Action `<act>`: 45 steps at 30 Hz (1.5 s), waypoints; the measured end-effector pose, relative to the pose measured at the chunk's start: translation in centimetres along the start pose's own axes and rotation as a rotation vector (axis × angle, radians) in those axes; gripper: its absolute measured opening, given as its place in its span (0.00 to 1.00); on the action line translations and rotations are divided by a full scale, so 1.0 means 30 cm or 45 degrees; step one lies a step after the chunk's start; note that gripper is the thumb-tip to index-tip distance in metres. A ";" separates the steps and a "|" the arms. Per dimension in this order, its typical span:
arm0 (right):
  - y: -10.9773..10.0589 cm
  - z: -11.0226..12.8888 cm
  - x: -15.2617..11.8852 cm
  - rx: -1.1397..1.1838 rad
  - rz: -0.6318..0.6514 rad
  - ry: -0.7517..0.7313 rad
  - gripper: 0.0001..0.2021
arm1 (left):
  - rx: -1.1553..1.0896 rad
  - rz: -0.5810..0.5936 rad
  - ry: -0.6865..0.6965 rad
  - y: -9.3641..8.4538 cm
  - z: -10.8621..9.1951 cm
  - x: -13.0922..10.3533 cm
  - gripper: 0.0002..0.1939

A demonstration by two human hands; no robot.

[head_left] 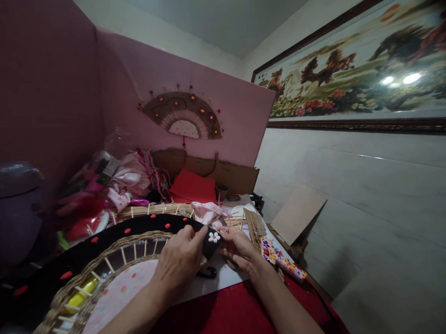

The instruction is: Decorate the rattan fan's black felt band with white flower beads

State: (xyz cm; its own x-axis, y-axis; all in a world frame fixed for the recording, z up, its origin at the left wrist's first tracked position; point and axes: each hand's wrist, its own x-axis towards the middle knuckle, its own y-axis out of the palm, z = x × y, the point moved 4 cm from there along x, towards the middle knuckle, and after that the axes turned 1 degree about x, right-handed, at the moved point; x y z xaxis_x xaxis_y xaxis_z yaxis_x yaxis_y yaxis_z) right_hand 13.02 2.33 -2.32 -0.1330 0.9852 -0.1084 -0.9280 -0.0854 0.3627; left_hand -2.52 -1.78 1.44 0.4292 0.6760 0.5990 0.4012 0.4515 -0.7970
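Note:
A large decorative fan [112, 263] lies in front of me, with a pink dotted fabric centre, thin sticks, braided cord and a black outer band [137, 225] with red dots. My left hand [182, 255] grips the band near its right end, fingers bent over it. Just past those fingers, a white flower [214, 237] with a red centre sits on the black end. My right hand [239, 247] pinches the edge right beside the flower; its fingertips are partly hidden. Below my left hand, a small black object [207, 272] rests on the white surface.
A finished-looking fan [184, 114] hangs on the pink board. Behind the work lie red sheets [194, 186], a fabric heap [130, 173] and a small cup [222, 191]. At right are thin sticks [253, 225] and a strip of colourful flowers [282, 260]. Red cloth [214, 312] covers the near edge.

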 end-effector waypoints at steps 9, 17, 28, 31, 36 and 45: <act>-0.056 0.030 0.017 -0.334 -0.431 -0.393 0.17 | -0.663 -0.482 -0.518 -0.045 0.139 0.005 0.10; -0.003 0.130 -0.070 -1.044 -0.656 -1.079 0.07 | -1.624 -0.300 -0.749 -0.030 0.173 0.026 0.18; 0.084 0.140 -0.154 -1.204 -0.438 -1.493 0.08 | -2.119 0.004 -0.924 0.065 0.132 0.014 0.15; 0.075 0.153 -0.158 -1.189 -0.480 -1.527 0.07 | -1.986 -0.090 -0.909 0.074 0.154 0.014 0.15; 0.030 0.186 -0.133 -1.017 -0.591 -1.411 0.06 | -1.869 -0.274 -0.873 0.036 0.176 0.016 0.17; 0.168 0.235 -0.115 -1.243 -0.220 -1.206 0.08 | -1.837 -0.289 -0.778 0.039 0.171 0.024 0.14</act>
State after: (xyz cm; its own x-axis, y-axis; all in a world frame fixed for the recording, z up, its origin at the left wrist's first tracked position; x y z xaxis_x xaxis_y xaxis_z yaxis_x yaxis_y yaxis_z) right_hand 11.27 -0.45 6.42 -0.0708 0.6840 0.7261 -0.8266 0.3672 -0.4265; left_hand -5.90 2.23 0.52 0.0216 0.9578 0.2867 0.9620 -0.0980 0.2550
